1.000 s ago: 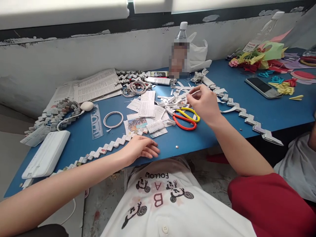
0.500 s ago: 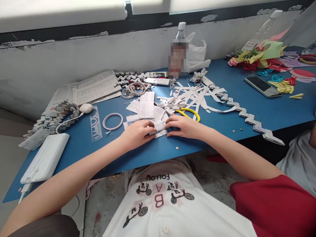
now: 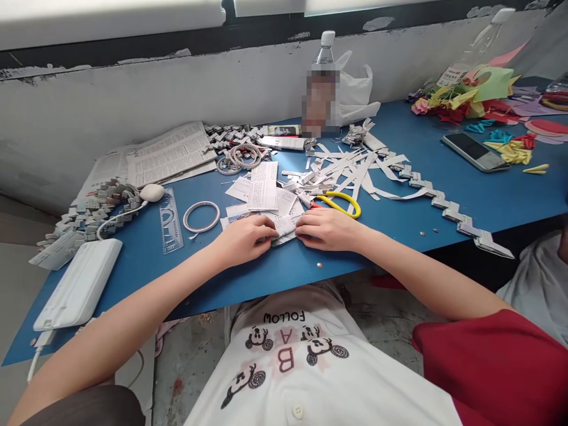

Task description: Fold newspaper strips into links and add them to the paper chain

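A small piece of printed paper [image 3: 284,226] lies folded at the table's near side, between my two hands. My left hand [image 3: 246,238] grips its left end, with thumb and fingers pressed together. On its other end my right hand [image 3: 326,229] is closed in the same way, fingers bent over the edge. Just beyond lie loose printed paper pieces [image 3: 263,187]. Yellow-handled scissors [image 3: 350,204] rest right behind my right hand, their blades partly covered by paper. A roll of narrow tape [image 3: 201,217] lies left of my left hand.
A clear ruler [image 3: 170,222] and a white power bank [image 3: 78,285] lie to the left. Paper strips [image 3: 361,168] are heaped behind the scissors, and a zigzag folded-paper chain [image 3: 448,210] runs right. A bottle [image 3: 326,56] stands by the wall; a phone [image 3: 474,152] lies right.
My fingers have closed down further along the paper's ends, and its front edge now sits folded closer. The view has shifted slightly; other things lie as before.
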`<state>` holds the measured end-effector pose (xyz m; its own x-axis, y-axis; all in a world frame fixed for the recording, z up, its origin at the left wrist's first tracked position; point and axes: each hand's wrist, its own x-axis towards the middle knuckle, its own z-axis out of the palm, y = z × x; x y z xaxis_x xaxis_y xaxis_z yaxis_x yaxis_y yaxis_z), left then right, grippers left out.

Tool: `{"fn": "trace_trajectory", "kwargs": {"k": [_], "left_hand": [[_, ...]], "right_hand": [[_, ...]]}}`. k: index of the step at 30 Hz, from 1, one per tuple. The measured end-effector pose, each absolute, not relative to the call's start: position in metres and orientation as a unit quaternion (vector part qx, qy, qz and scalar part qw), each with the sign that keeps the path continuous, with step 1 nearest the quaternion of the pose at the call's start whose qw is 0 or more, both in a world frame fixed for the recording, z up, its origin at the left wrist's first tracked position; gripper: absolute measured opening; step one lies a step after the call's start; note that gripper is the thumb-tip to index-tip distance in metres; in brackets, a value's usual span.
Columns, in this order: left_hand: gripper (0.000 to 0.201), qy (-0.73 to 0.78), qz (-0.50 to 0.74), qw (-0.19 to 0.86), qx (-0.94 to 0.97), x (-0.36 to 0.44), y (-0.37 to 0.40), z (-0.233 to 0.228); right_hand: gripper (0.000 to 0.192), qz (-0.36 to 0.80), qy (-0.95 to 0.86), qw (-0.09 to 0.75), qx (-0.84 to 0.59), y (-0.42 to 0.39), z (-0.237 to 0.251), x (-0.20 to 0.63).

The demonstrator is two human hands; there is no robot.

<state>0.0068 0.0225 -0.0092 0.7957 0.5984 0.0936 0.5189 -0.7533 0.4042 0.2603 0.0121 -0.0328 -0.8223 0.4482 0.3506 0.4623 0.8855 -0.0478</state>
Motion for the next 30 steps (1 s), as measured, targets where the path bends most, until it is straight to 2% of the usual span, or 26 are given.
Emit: {"fn": "trace_trajectory", "kwargs": {"k": [8,19,30], "left_hand": [[0.028,0.317,0.131,0.208,0.916,0.011,0.019,-0.006],[0.028,0.401,0.205,0.290,0.845,0.014,0.026,-0.021],[0.026,0.437,0.181,0.291,0.832,0.018,0.030,-0.024]], "right_hand": [[0.016,0.091,-0.916,0.270,-0.282,0.011,-0.034,0.256],[0.006,0.210,-0.842,0.246,-0.431,0.015,-0.027,0.241],[0.006,0.224,-0.812,0.209,-0.497,0.022,-0.025,0.230]]}}
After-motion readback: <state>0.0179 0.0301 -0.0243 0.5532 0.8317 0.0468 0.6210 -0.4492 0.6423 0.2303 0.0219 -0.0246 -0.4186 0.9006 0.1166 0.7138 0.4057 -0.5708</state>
